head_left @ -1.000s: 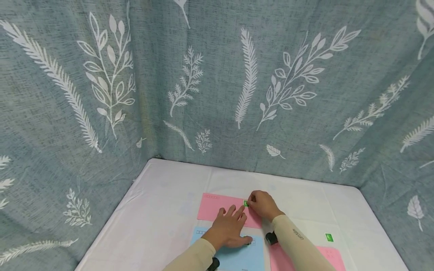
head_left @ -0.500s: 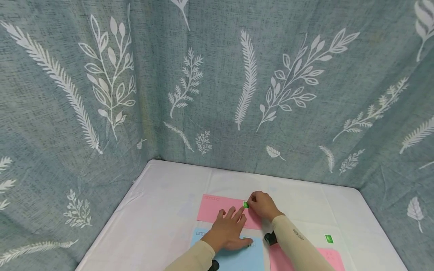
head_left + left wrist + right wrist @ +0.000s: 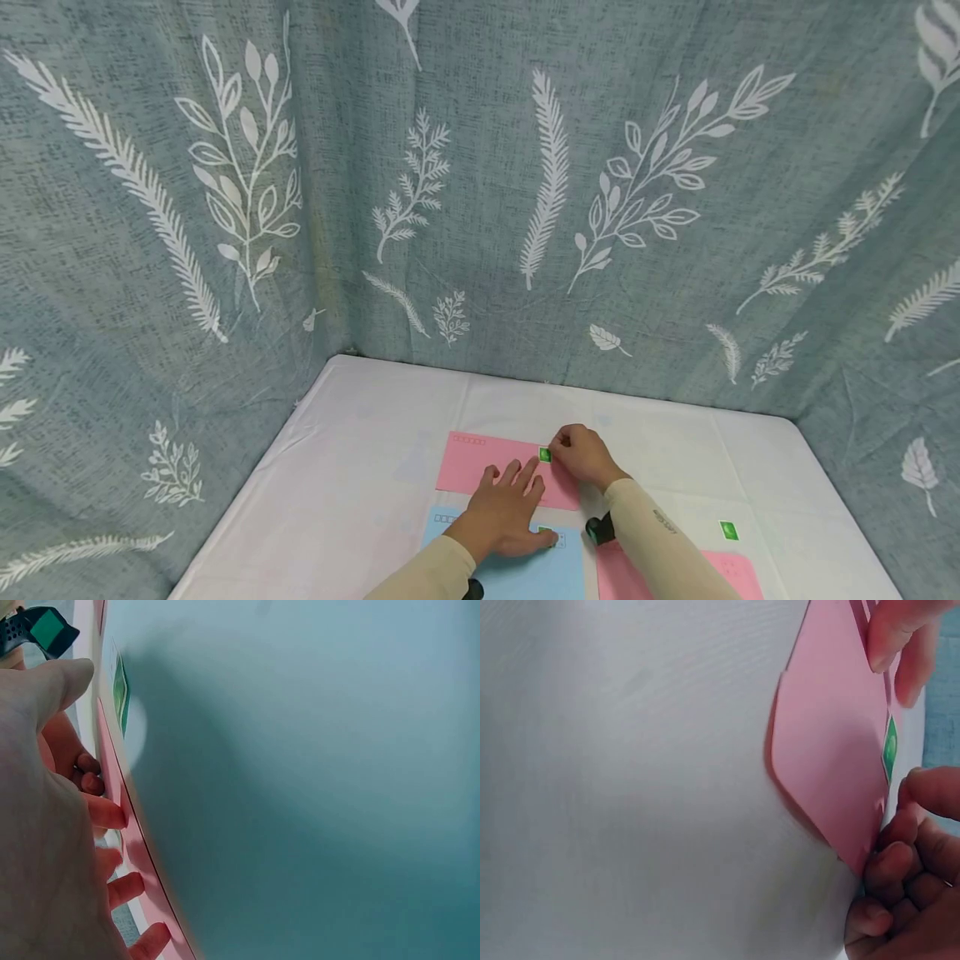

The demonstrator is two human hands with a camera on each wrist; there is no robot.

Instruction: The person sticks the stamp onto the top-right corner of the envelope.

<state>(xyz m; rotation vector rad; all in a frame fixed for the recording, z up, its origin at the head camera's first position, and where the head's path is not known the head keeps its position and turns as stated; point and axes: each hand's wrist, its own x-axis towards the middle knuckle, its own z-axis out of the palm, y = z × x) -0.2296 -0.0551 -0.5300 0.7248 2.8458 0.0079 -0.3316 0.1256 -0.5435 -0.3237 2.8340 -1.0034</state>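
A pink envelope (image 3: pixel 476 467) lies flat on the white cloth, printed boxes at its upper left. At its upper right corner is a small green stamp (image 3: pixel 545 454). My right hand (image 3: pixel 587 457), fingers curled, pinches the stamp's right edge between thumb and index finger; the contact is partly hidden. My left hand (image 3: pixel 498 518) lies spread, fingertips resting on the pink envelope (image 3: pixel 112 761) and its index fingertip beside the stamp. Its thumb reaches over a blue envelope (image 3: pixel 536 579) below, partly covering another green stamp (image 3: pixel 544 530). In the right wrist view, the first stamp (image 3: pixel 889 750) shows edge-on.
Another pink envelope (image 3: pixel 738 568) lies at the lower right, partly under the right forearm. Just above it, a loose green stamp (image 3: pixel 728 530) sits on the white tablecloth (image 3: pixel 375 442). Black wrist cameras (image 3: pixel 600 529) are strapped on both wrists. A patterned curtain (image 3: pixel 480 208) surrounds the table.
Hardly anything differs. Both hands hold their places on the pink envelope, and the view has shifted very slightly.
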